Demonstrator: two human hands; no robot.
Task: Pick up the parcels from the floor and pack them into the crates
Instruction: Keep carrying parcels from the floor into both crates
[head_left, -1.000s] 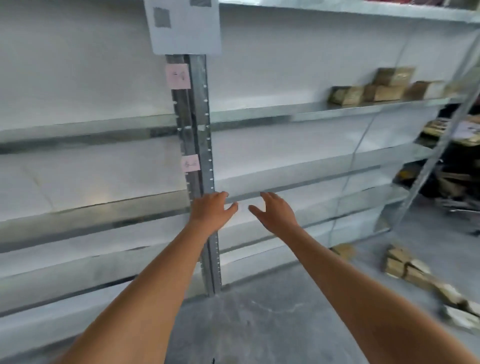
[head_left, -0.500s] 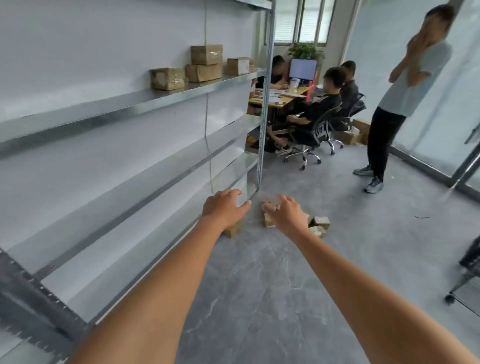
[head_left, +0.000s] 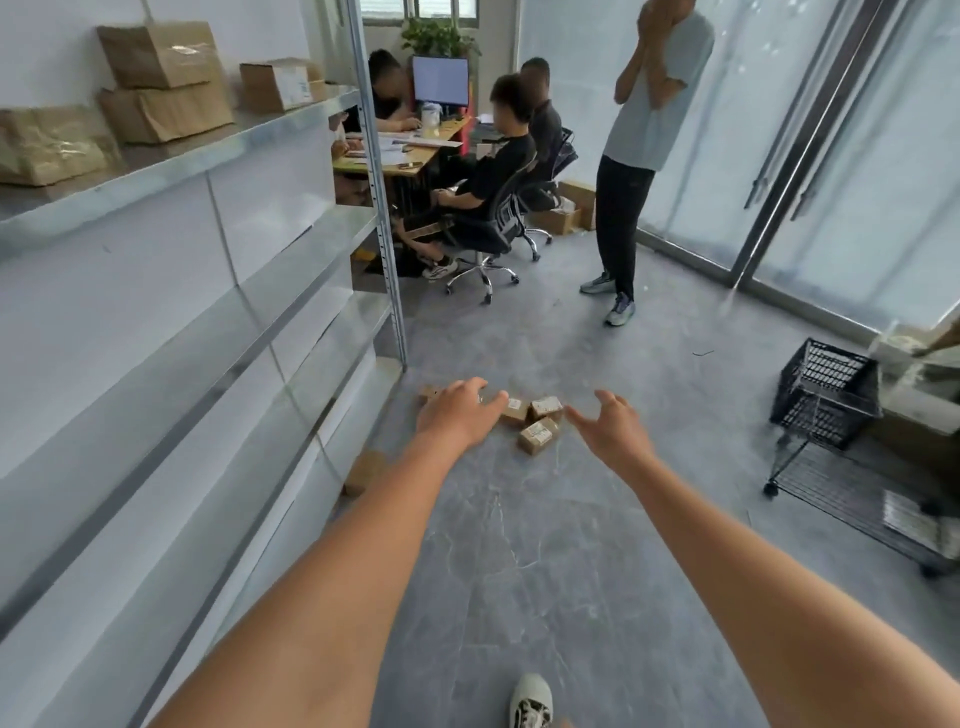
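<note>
both hands (head_left: 457, 415) (head_left: 613, 431) spread wide, empty, aimed at floor parcels (head_left: 537, 434); black crate (head_left: 826, 389) waits to the right

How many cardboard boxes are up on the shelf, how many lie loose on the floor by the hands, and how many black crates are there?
Boxes on the shelf: 4
Parcels on the floor: 5 in view; the left hand may hide more
Black crates: 1
Total: 10
</note>
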